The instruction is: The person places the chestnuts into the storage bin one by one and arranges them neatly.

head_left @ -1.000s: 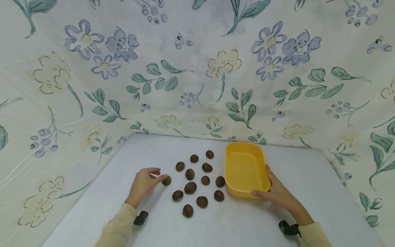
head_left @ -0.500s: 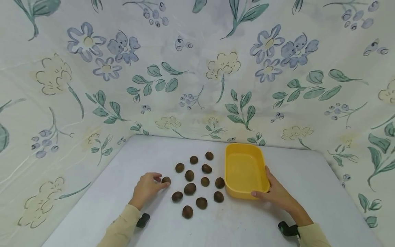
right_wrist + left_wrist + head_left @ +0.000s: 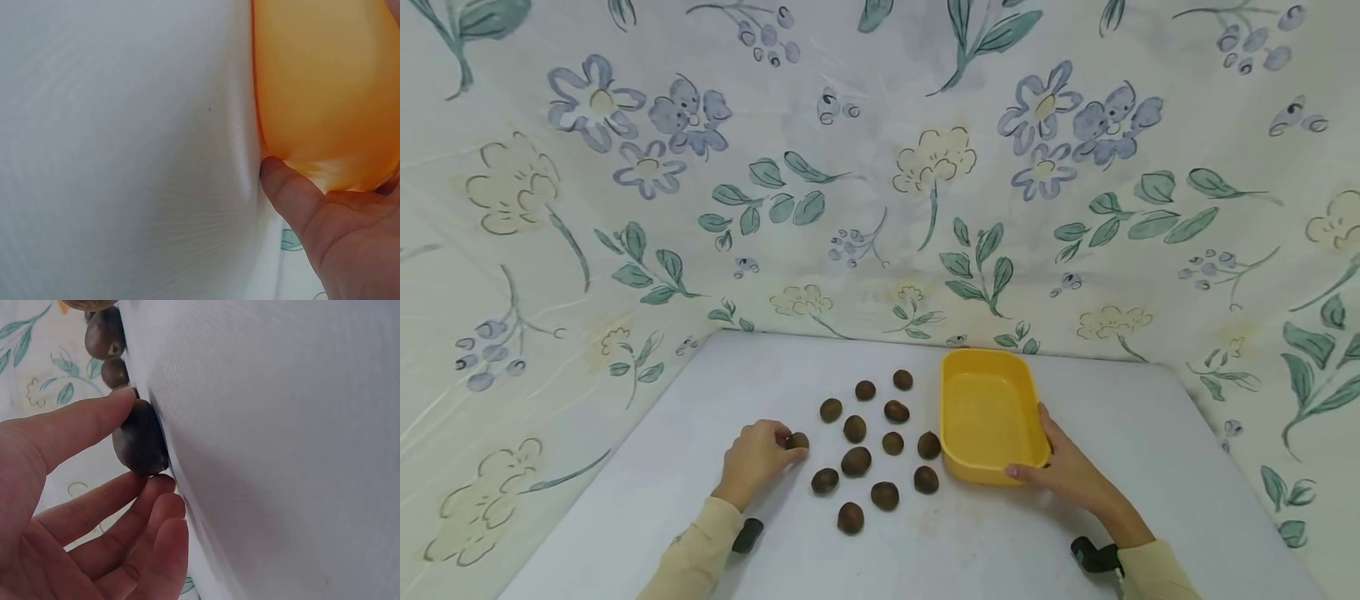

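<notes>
My left hand [image 3: 752, 460] pinches the leftmost chestnut [image 3: 798, 442], a dark brown rounded nut on the white table. In the left wrist view, the thumb lies on one side of this chestnut [image 3: 141, 440] and the fingertips meet its opposite end; the other fingers are curled beneath. Grasping the near right corner of a yellow plastic tub [image 3: 990, 476] is my right hand [image 3: 1071, 471], thumb at the front wall and fingers along the right side. The right wrist view shows the thumb pressed against the tub wall [image 3: 331, 81] low by the table.
Several more chestnuts [image 3: 856, 462] lie scattered between my left hand and the tub. One chestnut [image 3: 928, 445] sits right at the tub's left wall. Flower-patterned sheeting [image 3: 880, 208] rises behind the table and along its sides. Black wrist devices [image 3: 1093, 555] hang at both wrists.
My left hand has come down and round the leftmost chestnut, its thumb and fingers closing onto it. The right hand and tub have stayed put; the whole view has shifted slightly.
</notes>
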